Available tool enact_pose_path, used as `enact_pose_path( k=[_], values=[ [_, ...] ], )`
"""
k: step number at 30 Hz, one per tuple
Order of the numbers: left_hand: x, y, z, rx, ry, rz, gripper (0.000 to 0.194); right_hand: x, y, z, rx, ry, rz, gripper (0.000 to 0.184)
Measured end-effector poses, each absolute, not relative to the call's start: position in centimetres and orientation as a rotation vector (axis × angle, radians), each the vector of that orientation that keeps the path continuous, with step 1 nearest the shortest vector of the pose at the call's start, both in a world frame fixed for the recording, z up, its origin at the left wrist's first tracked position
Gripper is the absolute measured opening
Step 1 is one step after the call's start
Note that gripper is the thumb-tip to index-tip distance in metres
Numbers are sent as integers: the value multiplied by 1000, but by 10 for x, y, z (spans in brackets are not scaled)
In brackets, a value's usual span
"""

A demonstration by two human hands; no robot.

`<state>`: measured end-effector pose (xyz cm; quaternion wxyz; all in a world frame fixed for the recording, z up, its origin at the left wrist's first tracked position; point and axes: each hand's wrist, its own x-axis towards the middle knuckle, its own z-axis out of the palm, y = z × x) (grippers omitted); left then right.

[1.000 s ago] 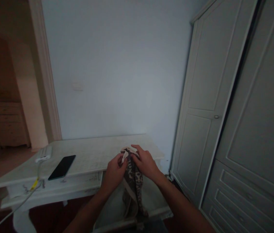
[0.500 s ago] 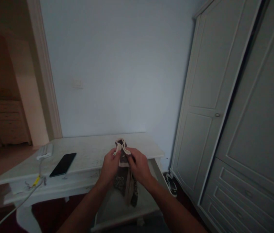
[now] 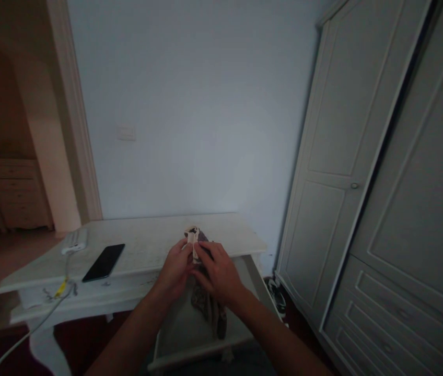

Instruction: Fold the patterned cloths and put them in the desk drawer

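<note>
A pair of brown patterned socks (image 3: 205,303) with cream cuffs hangs from my two hands, over the pulled-out drawer (image 3: 184,334). My left hand (image 3: 176,269) pinches the cream cuff from the left, its thumb on the edge. On the other side, my right hand (image 3: 219,274) grips the cuff, with its fingers bent over the fabric and covering part of it. The cuff opening points up and away from me, while the foot ends dangle below my wrists.
A black phone (image 3: 104,262) lies on the white desk (image 3: 151,227), left of my hands. Near it sits a white power strip (image 3: 74,241) with a cable (image 3: 35,329) running down. Shoes (image 3: 276,295) stand on the floor by the wardrobe (image 3: 315,230) at right.
My hands have come closer together. My right hand has shifted its fingers over the cuff, which looks narrower and more gathered. The hanging ends have swung slightly right and down.
</note>
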<state>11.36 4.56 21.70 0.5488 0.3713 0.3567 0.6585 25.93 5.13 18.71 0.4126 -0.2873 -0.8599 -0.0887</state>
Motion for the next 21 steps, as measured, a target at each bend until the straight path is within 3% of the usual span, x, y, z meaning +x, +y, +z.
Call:
enact_pose_path(
  k=[5, 10, 14, 21],
  values=[
    [112, 46, 217, 910, 823, 1536, 35, 264, 58, 180, -678, -2106, -275, 43],
    [103, 50, 215, 1024, 930, 1466, 26, 265, 68, 179, -753, -1857, 68, 29],
    [82, 53, 216, 1363, 1105, 1375, 26, 266, 80, 189, -910, -1483, 375, 32],
    [79, 32, 231, 1964, 1523, 1458, 27, 241, 64, 195, -838, -1441, 389, 30]
  ],
)
